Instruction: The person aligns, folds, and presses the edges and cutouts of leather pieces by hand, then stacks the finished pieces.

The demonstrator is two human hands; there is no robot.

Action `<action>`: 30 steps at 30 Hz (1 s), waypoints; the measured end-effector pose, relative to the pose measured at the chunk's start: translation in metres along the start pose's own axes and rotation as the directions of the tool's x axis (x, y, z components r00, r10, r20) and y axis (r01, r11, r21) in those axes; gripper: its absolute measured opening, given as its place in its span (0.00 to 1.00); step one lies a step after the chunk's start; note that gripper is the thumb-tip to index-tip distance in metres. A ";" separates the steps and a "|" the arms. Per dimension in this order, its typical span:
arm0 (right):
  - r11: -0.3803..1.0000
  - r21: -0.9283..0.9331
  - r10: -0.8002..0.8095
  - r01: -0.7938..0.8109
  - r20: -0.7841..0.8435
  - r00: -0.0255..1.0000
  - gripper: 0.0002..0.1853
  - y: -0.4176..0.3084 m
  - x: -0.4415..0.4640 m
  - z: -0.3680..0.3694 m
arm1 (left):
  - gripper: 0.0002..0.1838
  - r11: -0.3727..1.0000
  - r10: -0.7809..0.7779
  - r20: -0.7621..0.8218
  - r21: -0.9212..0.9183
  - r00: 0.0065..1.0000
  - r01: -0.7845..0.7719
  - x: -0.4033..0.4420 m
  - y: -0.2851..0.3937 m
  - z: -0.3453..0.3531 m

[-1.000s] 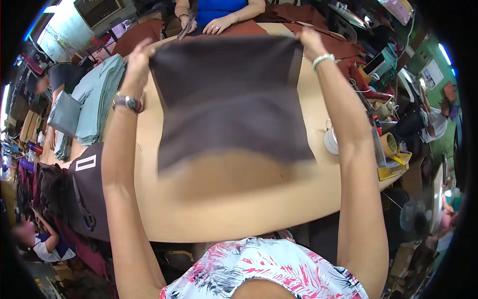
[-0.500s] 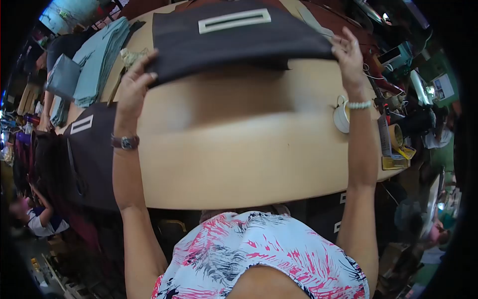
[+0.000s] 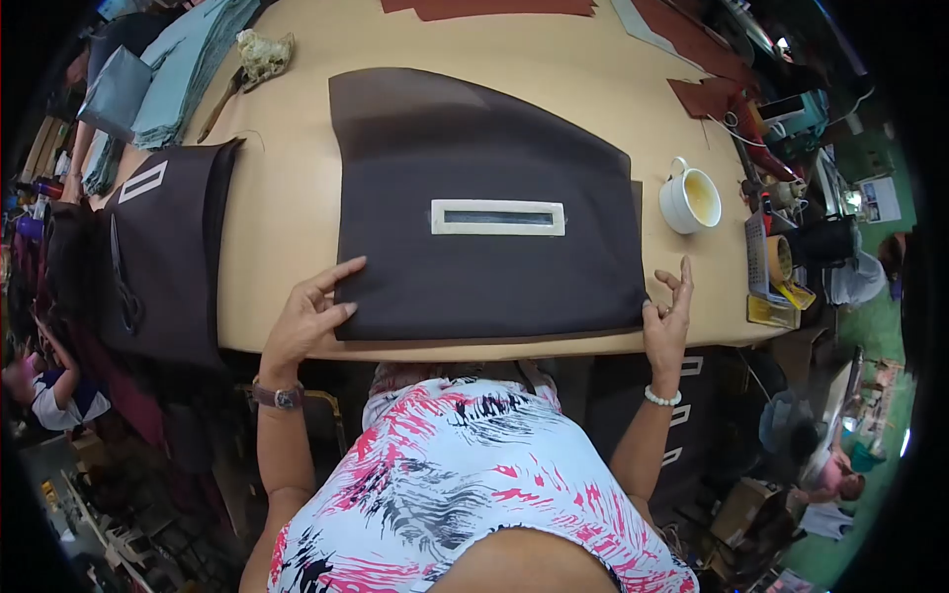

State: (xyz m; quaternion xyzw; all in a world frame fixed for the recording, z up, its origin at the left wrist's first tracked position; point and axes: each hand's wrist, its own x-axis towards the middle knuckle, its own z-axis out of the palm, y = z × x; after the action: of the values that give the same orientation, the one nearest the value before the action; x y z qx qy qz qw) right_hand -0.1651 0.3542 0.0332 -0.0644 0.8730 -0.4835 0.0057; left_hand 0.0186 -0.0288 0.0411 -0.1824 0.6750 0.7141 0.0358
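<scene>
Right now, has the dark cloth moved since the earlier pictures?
Yes, toward the person: the dark cloth, held farther back before, now lies by the near edge of the table.

The left hand (image 3: pixel 314 314) touches the near left corner of a dark cloth (image 3: pixel 484 287), and the right hand (image 3: pixel 671 318) its near right corner. A pale frame (image 3: pixel 498 204) lies on the cloth, around a narrow dark slot. On the surface (image 3: pixel 554 42), a white cup (image 3: pixel 676 206) with yellowish contents stands just beyond the right hand.
</scene>
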 end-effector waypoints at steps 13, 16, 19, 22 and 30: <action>0.911 -0.111 -0.412 0.398 -0.167 0.896 0.48 -0.028 0.121 0.077 | 0.15 0.818 0.480 -0.207 0.456 0.852 -0.351 0.115 0.014 -0.005; 0.869 -0.095 -0.490 0.486 -0.299 0.819 0.46 -0.042 0.135 0.080 | 0.14 0.885 0.441 -0.252 0.278 0.861 -0.372 0.126 0.019 -0.022; 0.873 -0.072 -0.479 0.482 -0.310 0.821 0.45 -0.045 0.151 0.093 | 0.17 0.806 0.568 -0.285 0.380 0.772 -0.453 0.153 0.015 -0.027; 0.940 0.001 -0.333 0.341 -0.204 0.920 0.45 -0.022 0.160 0.113 | 0.22 0.575 0.648 -0.174 0.750 0.741 -0.327 0.156 -0.001 -0.024; 0.934 -0.103 -0.356 0.343 -0.168 0.919 0.44 -0.014 0.098 0.092 | 0.20 0.493 0.590 -0.134 0.840 0.796 -0.224 0.083 0.001 0.008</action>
State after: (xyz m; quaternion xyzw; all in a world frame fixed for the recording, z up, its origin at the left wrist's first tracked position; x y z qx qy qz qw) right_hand -0.2546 0.2576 0.0018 -0.1746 0.8610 -0.4488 -0.1636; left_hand -0.0609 -0.0373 0.0163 -0.1215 0.9327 0.2722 -0.2028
